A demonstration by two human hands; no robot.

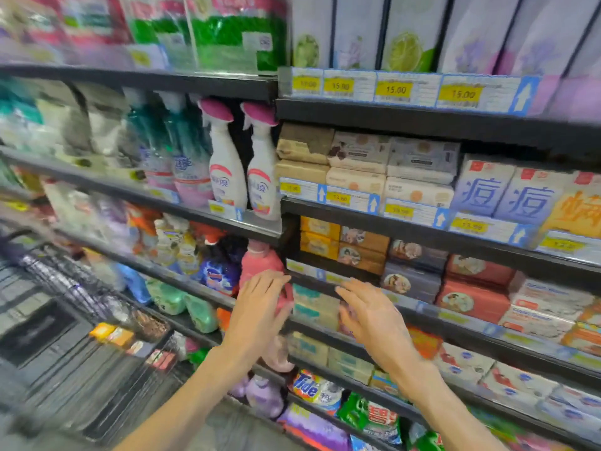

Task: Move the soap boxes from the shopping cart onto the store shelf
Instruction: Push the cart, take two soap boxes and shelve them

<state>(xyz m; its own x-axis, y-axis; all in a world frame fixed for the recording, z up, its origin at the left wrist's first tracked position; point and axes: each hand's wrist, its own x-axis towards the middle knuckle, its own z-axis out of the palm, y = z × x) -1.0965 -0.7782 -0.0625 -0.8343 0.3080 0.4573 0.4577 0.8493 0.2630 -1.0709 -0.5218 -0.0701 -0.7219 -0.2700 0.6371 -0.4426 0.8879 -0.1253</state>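
Note:
My left hand [260, 307] and my right hand [370, 317] hover in front of the store shelf [422, 236], both with fingers spread and nothing in them. Stacked soap boxes [361, 252] in yellow, brown, grey and red fill the shelf row just above my hands. The wire shopping cart [81, 353] stands at the lower left, and a few small orange and red soap boxes [112, 333] lie along its far side. The picture is blurred by motion.
White spray bottles [227, 170] and a pink bottle [260, 265] stand left of the soap section. Yellow price tags [395, 90] line the shelf edges. Detergent bags, one marked Tide [312, 388], fill the lower rows. Tall boxes [406, 30] sit on the top shelf.

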